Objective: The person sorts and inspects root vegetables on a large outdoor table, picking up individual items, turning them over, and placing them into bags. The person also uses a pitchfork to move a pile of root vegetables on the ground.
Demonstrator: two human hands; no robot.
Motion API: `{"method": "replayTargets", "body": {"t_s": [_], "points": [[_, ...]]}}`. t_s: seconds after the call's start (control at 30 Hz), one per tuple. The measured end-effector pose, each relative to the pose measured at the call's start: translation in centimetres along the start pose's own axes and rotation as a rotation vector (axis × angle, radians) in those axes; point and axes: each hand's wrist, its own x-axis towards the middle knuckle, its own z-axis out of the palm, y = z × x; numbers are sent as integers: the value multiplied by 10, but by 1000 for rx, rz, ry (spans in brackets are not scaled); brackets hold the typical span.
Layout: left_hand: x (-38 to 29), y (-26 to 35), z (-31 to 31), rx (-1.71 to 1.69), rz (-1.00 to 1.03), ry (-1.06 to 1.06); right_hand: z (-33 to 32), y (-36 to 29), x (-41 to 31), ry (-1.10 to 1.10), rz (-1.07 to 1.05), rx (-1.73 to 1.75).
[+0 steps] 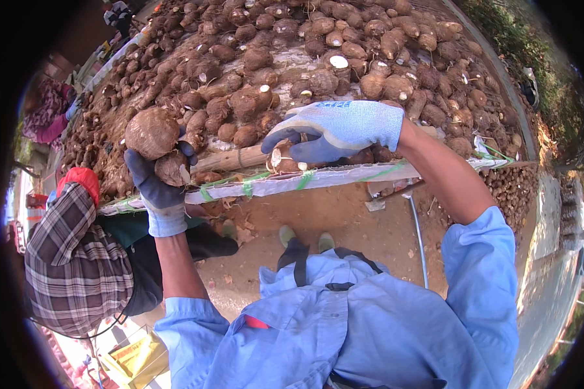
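My left hand (160, 177), in a blue knitted glove with a dark coated palm, holds a large round brown taro corm (153, 132) together with a smaller taro corm (172, 168). Both are raised at the front edge of a heaped table. My right hand (328, 133), gloved the same way, reaches palm down over that edge. Its thumb and fingers curl around a taro corm (284, 159) with pale cut spots, partly hidden by the glove. Between the hands a wooden stick (231, 159) lies along the edge among the corms.
Many taro corms (258, 58) cover the table. A white wrapped rail (321, 178) with green ties borders its front. At left sits a person in a plaid shirt (82, 272); another person's gloved hand (73, 108) is farther back. A metal pole (418, 243) slants below the table.
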Motion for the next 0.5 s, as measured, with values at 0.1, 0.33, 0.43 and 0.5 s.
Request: {"method": "replayTargets", "body": {"t_s": [0.1,0.33,0.43,0.5], "points": [[-3,-2,2,15,12,23,5,-6,0,-23,-50,-61],[-6,-4,4,40,45,38,-4,-18,15,-163,250,316],[-7,-6,5,21,62,35,-17,0,24,275,-35,258],[-7,-7,4,5,56,47,-31,18,29,498,80,7]]}}
